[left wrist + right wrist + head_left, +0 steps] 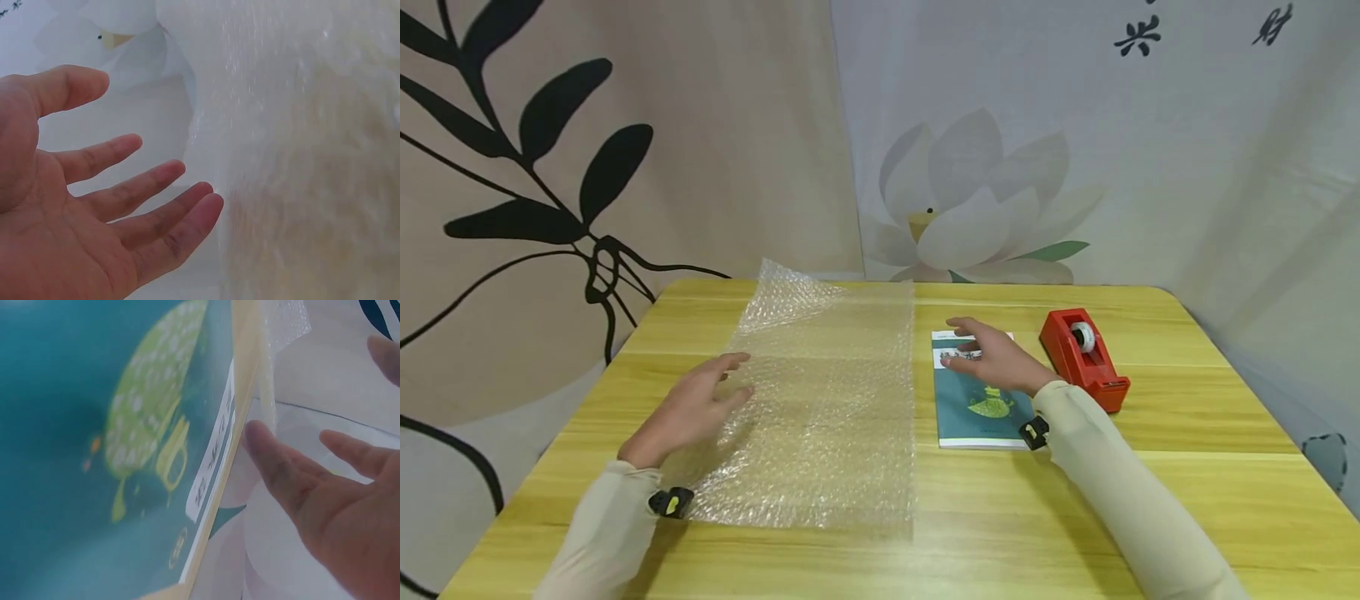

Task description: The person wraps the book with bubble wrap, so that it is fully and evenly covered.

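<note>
A sheet of clear bubble wrap (pixel 835 417) lies spread on the table, its far left corner lifted and curling. My left hand (pixel 692 408) hovers over the sheet's left edge; in the left wrist view its fingers (pixel 144 200) are spread with nothing held. To the right of the wrap lies a teal book (pixel 962 417) with a white title band and a green leaf-like picture on its cover. My right hand (pixel 996 358) is over the book's upper part, fingers loosely extended and holding nothing. The right wrist view shows the book cover (pixel 62 456) close up beside that hand.
A red tape dispenser (pixel 1082 358) with a roll of tape stands right of the book, close by the right forearm. The wooden table (pixel 1217 467) has rounded far corners. Behind it hangs a printed curtain (pixel 760 133) with dark leaves and a lotus.
</note>
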The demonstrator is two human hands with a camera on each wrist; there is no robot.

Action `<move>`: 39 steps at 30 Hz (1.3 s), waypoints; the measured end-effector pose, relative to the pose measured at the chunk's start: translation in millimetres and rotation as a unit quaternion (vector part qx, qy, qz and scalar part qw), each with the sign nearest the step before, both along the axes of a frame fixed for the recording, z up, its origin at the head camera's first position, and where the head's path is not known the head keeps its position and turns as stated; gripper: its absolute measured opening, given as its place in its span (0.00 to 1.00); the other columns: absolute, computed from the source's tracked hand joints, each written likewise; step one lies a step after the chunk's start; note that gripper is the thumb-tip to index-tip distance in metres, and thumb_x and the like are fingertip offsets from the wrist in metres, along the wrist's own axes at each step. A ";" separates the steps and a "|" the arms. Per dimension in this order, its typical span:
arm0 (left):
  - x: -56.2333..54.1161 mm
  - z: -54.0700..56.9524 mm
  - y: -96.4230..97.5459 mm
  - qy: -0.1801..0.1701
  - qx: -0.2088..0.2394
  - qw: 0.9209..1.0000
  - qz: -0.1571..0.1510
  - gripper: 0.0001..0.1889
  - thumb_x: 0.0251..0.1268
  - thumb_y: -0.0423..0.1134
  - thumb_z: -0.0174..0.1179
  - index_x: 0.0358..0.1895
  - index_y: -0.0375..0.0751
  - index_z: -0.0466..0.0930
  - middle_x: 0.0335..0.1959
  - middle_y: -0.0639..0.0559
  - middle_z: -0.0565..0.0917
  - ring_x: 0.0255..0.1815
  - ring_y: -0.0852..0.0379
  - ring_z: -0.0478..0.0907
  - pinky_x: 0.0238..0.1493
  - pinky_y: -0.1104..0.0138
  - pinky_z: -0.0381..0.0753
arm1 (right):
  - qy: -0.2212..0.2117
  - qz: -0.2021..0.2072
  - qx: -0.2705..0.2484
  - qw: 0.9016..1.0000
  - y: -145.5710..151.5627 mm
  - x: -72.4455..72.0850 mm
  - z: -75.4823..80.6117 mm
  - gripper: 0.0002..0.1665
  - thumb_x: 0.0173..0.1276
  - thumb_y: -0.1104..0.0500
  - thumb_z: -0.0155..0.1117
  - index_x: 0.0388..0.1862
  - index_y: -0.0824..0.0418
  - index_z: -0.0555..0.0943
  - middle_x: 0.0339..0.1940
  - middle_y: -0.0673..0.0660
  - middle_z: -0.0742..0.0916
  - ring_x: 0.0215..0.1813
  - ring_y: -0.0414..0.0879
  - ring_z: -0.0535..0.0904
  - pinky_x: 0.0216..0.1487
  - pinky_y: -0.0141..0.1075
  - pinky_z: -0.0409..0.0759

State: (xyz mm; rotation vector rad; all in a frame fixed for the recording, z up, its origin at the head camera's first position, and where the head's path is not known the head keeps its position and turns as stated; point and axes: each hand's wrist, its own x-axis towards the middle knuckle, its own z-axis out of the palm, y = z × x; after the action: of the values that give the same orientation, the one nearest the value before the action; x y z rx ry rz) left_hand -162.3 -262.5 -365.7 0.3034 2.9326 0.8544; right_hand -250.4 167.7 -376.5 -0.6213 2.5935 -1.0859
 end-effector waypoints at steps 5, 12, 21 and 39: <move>2.9 1.5 -9.4 0.007 -0.009 1.000 0.006 0.33 0.76 0.47 0.54 0.76 0.33 0.59 0.72 0.26 0.67 0.66 0.26 0.71 0.61 0.34 0.74 | -0.021 -0.003 -0.008 1.000 -8.2 -3.1 -0.9 0.43 0.74 0.45 0.62 0.80 0.57 0.57 0.77 0.67 0.69 0.73 0.64 0.72 0.66 0.56 0.79; 7.1 2.0 -21.2 0.023 -0.017 0.999 0.014 0.32 0.75 0.44 0.56 0.74 0.28 0.61 0.73 0.26 0.65 0.72 0.25 0.62 0.70 0.32 0.62 | -0.042 -0.001 -0.025 0.999 -16.5 -3.0 3.2 0.43 0.73 0.46 0.62 0.80 0.54 0.57 0.77 0.66 0.70 0.73 0.63 0.72 0.66 0.56 0.78; 13.2 -2.0 -31.9 0.020 -0.022 0.999 0.014 0.32 0.75 0.45 0.56 0.73 0.28 0.62 0.71 0.23 0.66 0.60 0.25 0.75 0.55 0.37 0.80 | -0.055 0.005 -0.035 0.998 -22.8 -7.0 1.6 0.43 0.74 0.46 0.62 0.80 0.55 0.56 0.76 0.67 0.70 0.72 0.63 0.73 0.66 0.55 0.78; 22.2 -10.1 -41.0 -0.021 -0.007 0.999 0.024 0.31 0.76 0.46 0.56 0.72 0.30 0.63 0.65 0.20 0.71 0.53 0.28 0.81 0.44 0.46 0.86 | -0.087 0.012 -0.061 0.994 -42.7 -15.2 -6.3 0.41 0.76 0.48 0.59 0.81 0.56 0.56 0.76 0.67 0.69 0.74 0.65 0.70 0.68 0.56 0.76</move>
State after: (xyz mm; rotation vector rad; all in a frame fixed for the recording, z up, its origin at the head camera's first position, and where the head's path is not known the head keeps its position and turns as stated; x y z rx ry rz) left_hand -140.1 -303.5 -375.9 0.2114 2.9165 0.8360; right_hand -265.6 125.0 -382.8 -0.5564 2.3790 -1.2403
